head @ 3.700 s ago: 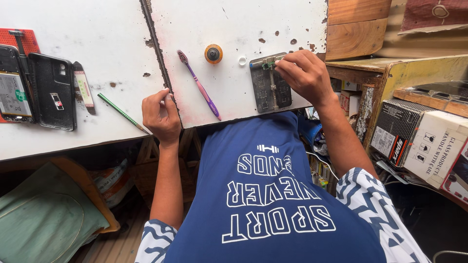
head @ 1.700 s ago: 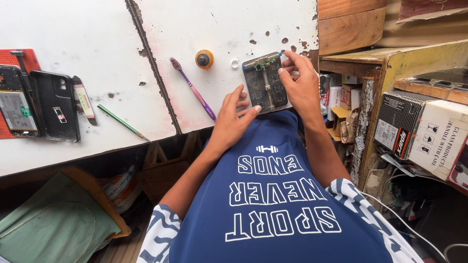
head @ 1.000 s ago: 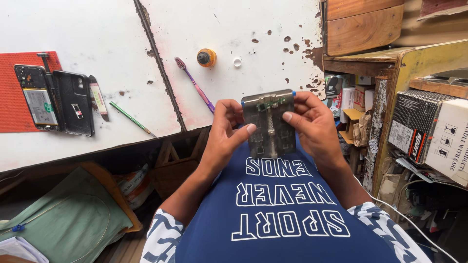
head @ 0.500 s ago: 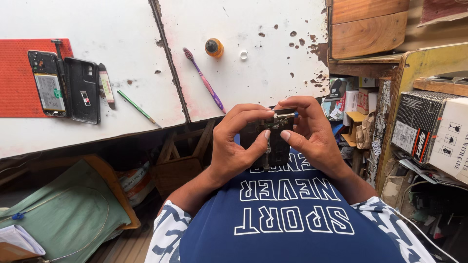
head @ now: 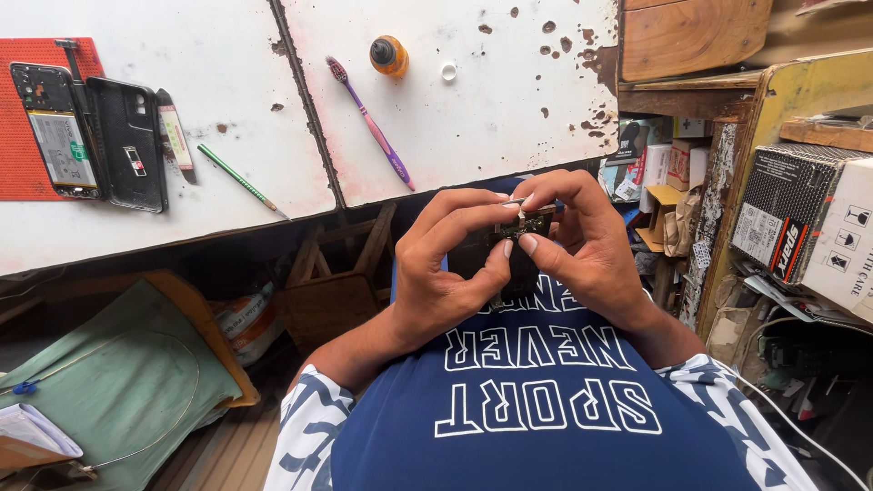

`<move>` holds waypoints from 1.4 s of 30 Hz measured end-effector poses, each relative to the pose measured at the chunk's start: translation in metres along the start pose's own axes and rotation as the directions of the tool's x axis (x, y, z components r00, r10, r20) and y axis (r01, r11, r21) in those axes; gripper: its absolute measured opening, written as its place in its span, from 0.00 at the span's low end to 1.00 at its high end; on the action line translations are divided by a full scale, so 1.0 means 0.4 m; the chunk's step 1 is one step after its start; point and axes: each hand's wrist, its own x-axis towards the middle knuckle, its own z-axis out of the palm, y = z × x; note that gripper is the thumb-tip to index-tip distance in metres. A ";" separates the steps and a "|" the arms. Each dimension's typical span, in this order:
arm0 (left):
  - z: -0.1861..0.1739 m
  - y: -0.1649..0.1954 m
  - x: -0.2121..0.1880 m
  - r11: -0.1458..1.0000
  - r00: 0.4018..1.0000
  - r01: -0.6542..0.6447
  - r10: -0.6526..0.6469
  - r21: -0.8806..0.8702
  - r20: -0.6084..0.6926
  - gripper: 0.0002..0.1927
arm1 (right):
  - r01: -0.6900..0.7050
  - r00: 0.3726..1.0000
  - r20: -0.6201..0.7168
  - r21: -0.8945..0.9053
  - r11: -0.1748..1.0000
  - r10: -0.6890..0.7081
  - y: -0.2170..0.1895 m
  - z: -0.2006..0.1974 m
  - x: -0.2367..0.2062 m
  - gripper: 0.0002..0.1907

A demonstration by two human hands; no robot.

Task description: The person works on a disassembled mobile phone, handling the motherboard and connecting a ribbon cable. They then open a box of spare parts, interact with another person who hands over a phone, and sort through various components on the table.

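Both my hands are raised in front of my chest, below the white table's front edge. My left hand [head: 450, 273] and my right hand [head: 582, 245] together grip a dark phone part [head: 518, 250] with a small green circuit board at its top. Thumbs and forefingers of both hands pinch that top end, so most of the part is hidden behind my fingers. A purple toothbrush [head: 371, 123] lies on the white table [head: 473, 127] just beyond my hands.
On the table lie a small orange bottle [head: 388, 55], its white cap [head: 448, 71], a green pencil [head: 242, 180], an opened phone [head: 56, 127] and dark back cover [head: 127, 141] on a red mat [head: 23, 177]. Cardboard boxes [head: 809, 227] stand right; a green cushion [head: 100, 382] lies left.
My hands lifted the phone part off the table's right side and brought it to my chest. My left hand joined the right on it, and the fingers closed around its top end.
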 end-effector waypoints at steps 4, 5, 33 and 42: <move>0.000 0.003 -0.002 1.000 1.000 -0.011 0.011 0.004 0.006 0.18 | 0.006 1.000 0.001 -0.003 1.000 -0.006 -0.001 -0.001 -0.001 0.17; 0.001 0.004 -0.002 1.000 1.000 -0.009 0.009 0.005 0.006 0.19 | 0.001 1.000 0.002 0.001 1.000 -0.001 -0.003 -0.002 -0.002 0.17; -0.032 0.012 0.016 0.998 0.994 -0.003 -0.004 0.056 0.110 0.23 | 0.106 0.994 0.029 -0.102 0.989 -0.103 0.012 -0.023 0.001 0.23; -0.036 -0.035 0.021 0.956 0.963 0.261 -0.248 -0.137 0.104 0.20 | 0.277 0.945 -0.106 -0.247 0.929 -0.310 0.094 -0.029 0.018 0.18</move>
